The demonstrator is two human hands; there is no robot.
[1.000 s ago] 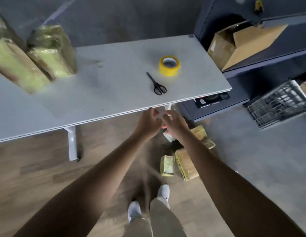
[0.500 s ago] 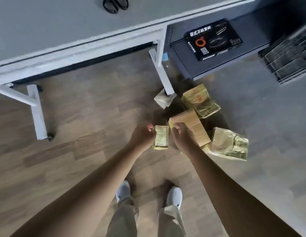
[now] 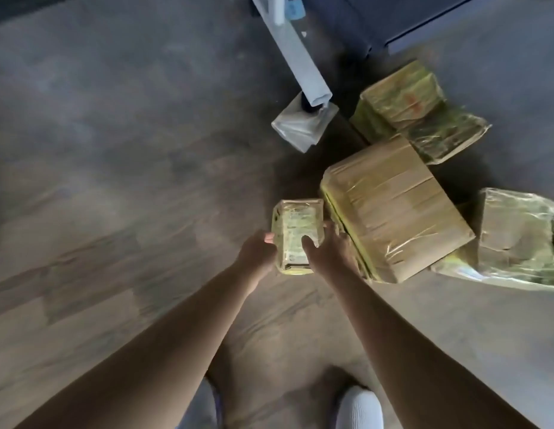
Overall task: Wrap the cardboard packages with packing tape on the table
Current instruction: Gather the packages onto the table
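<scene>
Both hands clasp a small package (image 3: 296,235) on the floor, left hand (image 3: 257,255) and right hand (image 3: 330,253) on opposite sides, its long axis pointing away from the person

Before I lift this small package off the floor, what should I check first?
1. Left hand grips the small package on its left side: ok.
2. Right hand grips its right side, thumb on top: ok.
3. Gap between the package and the large box beside it: cannot tell, the right hand covers it.
4. Table leg stands apart from the package: ok.
5. Package needs more tape: cannot tell; glossy tape already covers its top.
</scene>
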